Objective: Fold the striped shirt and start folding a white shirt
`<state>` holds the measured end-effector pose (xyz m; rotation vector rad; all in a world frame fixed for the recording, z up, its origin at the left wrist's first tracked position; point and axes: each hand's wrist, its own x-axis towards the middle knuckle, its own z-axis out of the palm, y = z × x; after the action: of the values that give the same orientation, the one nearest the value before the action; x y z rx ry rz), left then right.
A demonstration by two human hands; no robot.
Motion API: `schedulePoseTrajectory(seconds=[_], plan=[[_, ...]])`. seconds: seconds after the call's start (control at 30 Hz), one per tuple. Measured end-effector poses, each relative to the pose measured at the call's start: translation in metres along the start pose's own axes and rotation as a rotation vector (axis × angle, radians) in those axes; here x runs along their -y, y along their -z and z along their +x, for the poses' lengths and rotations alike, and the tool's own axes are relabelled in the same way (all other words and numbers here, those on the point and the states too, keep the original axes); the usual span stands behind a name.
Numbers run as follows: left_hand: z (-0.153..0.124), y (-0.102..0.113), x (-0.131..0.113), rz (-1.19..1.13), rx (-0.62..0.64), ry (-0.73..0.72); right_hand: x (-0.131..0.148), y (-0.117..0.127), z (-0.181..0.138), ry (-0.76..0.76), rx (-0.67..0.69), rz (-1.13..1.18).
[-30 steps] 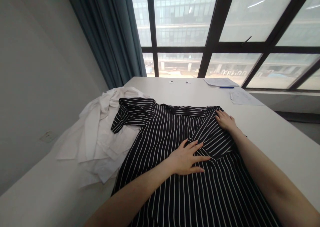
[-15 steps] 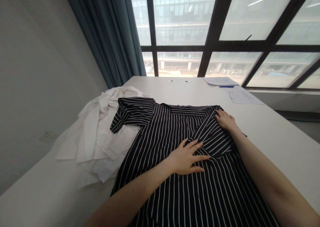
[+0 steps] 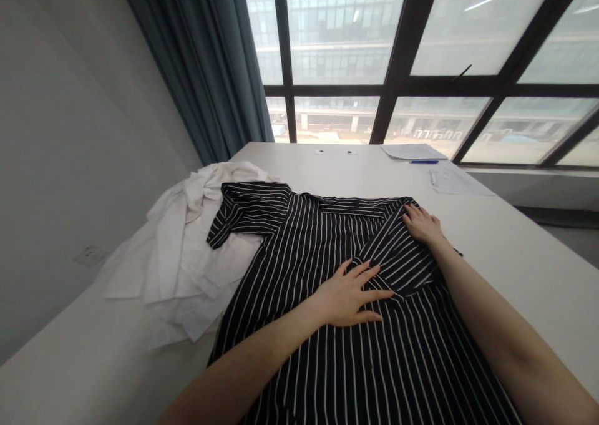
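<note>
A black shirt [image 3: 299, 250] with thin white stripes lies spread on the white table, its collar end away from me. The left sleeve [image 3: 255, 206] sticks out sideways, while the right sleeve [image 3: 407, 256] is folded inward over the body. My left hand [image 3: 350, 294] rests flat on the middle of the shirt, fingers spread, with its fingertips at the folded sleeve's edge. Near the far right shoulder, my right hand [image 3: 422, 224] lies on the folded cloth with its fingers stretched out. Part of the shirt is hidden under my forearms.
Crumpled white cloth [image 3: 187, 244] is heaped on the table [image 3: 524, 250] to the left, partly under the striped sleeve. Papers [image 3: 414, 152] and a blue pen [image 3: 424, 161] lie at the far right. A blue curtain [image 3: 206, 57] and windows stand behind the table.
</note>
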<state>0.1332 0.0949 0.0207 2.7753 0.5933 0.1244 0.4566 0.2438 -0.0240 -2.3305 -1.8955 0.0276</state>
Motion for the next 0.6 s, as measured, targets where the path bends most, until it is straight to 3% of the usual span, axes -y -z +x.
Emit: schedulePoseTrajectory(seconds=[0.4, 0.6], plan=[[-0.0007, -0.0011, 0.0002, 0.031, -0.015, -0.001, -0.0004, -0.0025, 0.0010, -0.029, -0.008, 0.000], [-0.0006, -0.0035, 0.0000, 0.032, -0.026, 0.014, 0.0013, 0.0005, -0.0048, -0.010, -0.098, 0.011]])
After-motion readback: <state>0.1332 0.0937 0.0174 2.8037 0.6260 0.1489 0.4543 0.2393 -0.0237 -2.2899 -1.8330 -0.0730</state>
